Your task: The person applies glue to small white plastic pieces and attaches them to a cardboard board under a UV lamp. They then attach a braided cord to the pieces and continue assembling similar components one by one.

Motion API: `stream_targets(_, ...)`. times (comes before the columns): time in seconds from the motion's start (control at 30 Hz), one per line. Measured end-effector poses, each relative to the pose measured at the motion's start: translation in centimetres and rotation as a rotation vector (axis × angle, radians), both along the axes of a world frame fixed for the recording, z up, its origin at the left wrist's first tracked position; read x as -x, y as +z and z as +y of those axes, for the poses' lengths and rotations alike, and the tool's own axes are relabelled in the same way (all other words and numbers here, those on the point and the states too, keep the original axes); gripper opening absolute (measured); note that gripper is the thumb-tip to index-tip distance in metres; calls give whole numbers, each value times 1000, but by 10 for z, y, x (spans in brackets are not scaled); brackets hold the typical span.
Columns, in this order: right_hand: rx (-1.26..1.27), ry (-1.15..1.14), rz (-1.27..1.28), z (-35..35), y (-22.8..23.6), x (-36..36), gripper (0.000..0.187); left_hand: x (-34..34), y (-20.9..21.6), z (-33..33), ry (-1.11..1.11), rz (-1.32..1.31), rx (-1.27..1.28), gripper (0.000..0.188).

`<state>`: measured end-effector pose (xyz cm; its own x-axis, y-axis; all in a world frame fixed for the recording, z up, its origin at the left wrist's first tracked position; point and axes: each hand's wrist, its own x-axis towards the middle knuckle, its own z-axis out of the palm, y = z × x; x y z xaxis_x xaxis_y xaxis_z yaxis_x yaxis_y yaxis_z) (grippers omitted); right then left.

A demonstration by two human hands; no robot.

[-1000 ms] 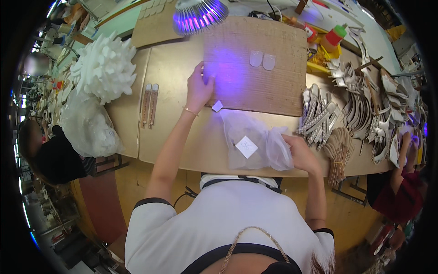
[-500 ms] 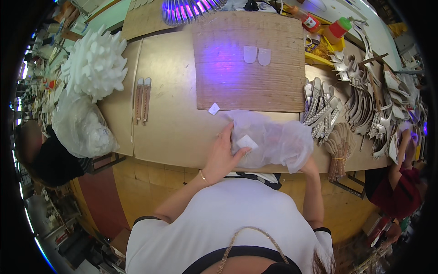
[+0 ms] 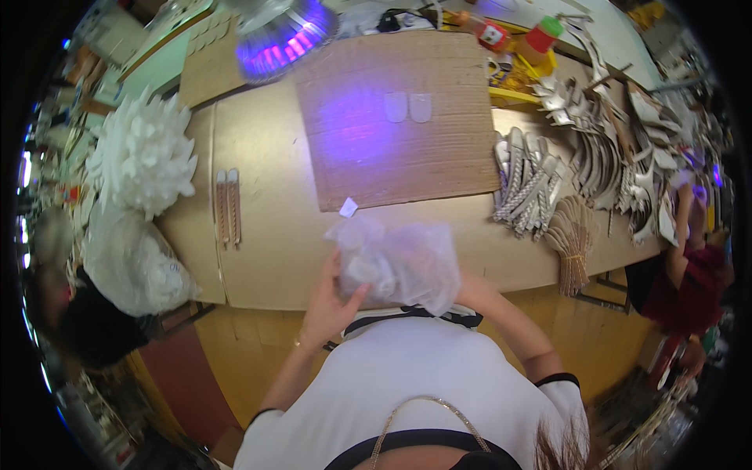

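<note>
A thin, crumpled clear plastic bag (image 3: 427,251) is held just above the table's front edge, with whitish contents showing dimly through it. My left hand (image 3: 330,301) is closed on the bag's left side, thumb in front and fingers behind. At the bag's right end is my right hand (image 3: 468,290); the plastic covers its fingers, so their grip is hidden. Beyond the bag, a small white tag-like piece (image 3: 348,207) lies at the near edge of a cardboard sheet (image 3: 462,164). Two pale rounded tabs (image 3: 408,107) rest side by side on that sheet.
A lamp (image 3: 286,39) casts violet light on the cardboard. Two braided straps (image 3: 227,207) lie left, near a spiky white foam piece (image 3: 145,153) and a stuffed plastic bag (image 3: 137,258). Braided straps (image 3: 529,184), a banded bundle (image 3: 573,243) and bottles (image 3: 540,39) are right. People sit at both sides.
Both hands have drawn the bag closer to my body, and the right hand has come inward. The white slip seen on the bag earlier no longer shows there. The whole view has shifted.
</note>
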<state>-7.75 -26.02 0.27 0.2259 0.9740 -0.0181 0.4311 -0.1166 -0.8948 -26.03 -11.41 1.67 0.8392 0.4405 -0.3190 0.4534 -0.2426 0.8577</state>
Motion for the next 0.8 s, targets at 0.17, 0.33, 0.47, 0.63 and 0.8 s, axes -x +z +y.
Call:
stream_targets(0.17, -30, -49, 436, 12, 13, -9, 31, -11, 36, 16, -46, -2, -679, 111)
stream_targets(0.33, -216, -13, 123, 16, 20, -13, 29, -53, 25, 7, -358, -67, -597, 124)
stream_targets(0.47, -86, -215, 200, 15, 10, -17, 32, -62, 6, 9, -237, -64, -497, 115)
stream_targets(0.63, -215, -370, 128, 4, 8, -25, 33, -50, -1, 15, -207, -70, -582, 91)
stream_targets(0.8, -16, -324, 363, -3, 21, -45, 32, -34, 1, 30, -106, 61, -593, 79)
